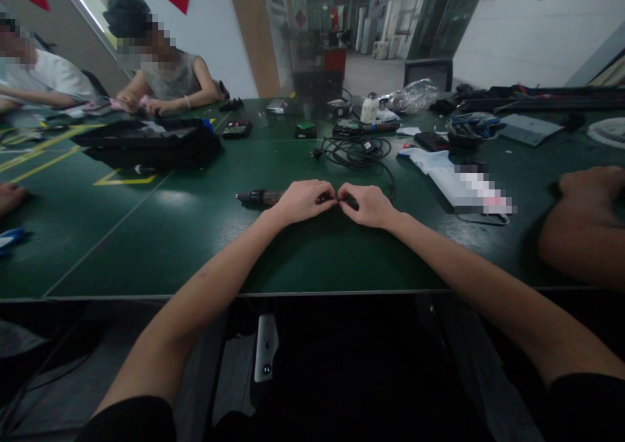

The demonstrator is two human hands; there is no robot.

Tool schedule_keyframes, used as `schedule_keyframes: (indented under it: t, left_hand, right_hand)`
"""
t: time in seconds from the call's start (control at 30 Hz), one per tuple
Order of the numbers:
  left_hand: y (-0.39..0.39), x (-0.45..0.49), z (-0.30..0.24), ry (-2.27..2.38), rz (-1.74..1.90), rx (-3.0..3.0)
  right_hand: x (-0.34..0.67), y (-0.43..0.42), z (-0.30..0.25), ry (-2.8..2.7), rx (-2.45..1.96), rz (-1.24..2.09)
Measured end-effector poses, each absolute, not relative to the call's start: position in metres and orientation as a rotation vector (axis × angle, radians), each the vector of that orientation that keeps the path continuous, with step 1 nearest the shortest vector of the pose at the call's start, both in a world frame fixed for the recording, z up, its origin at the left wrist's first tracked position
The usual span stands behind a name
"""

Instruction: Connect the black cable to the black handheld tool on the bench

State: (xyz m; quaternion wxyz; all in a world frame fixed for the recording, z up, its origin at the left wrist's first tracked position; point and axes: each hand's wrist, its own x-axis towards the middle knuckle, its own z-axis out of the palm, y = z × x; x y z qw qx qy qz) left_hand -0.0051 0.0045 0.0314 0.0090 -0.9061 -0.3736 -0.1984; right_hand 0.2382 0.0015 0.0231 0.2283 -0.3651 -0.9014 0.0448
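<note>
An electric screwdriver with a dark tip lies on the green table, pointing left; its middle is hidden behind my left hand. My left hand is closed around its rear end, thumb and fingers pinched together. Close beside it, my right hand pinches the dark end of a cable at the back of the screwdriver. The fingertips of both hands nearly meet, and the exact joint between them is too small to make out. A black cable lies coiled behind my hands, one strand running down behind the right hand.
The green table bears a black tray at left and a white-and-blue packet at right. Small devices, a white bottle and plastic wrap stand farther back. Another person's arm rests at right; two people sit far left.
</note>
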Motion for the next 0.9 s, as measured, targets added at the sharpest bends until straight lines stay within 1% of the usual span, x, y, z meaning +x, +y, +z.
schedule_keyframes:
  t: [0.47,0.9]
  left_hand:
    - [0.0087,-0.0062,0.0280,-1.146,-0.595,-2.845]
    - [0.0089,-0.0043,0.0289,-1.227,-0.588,-2.832]
  right_hand:
    - [0.2395,0.0048,0.0196,-2.465,-0.959,0.117]
    - [0.2405,0.0059,0.0180,-2.471,-0.970,0.124]
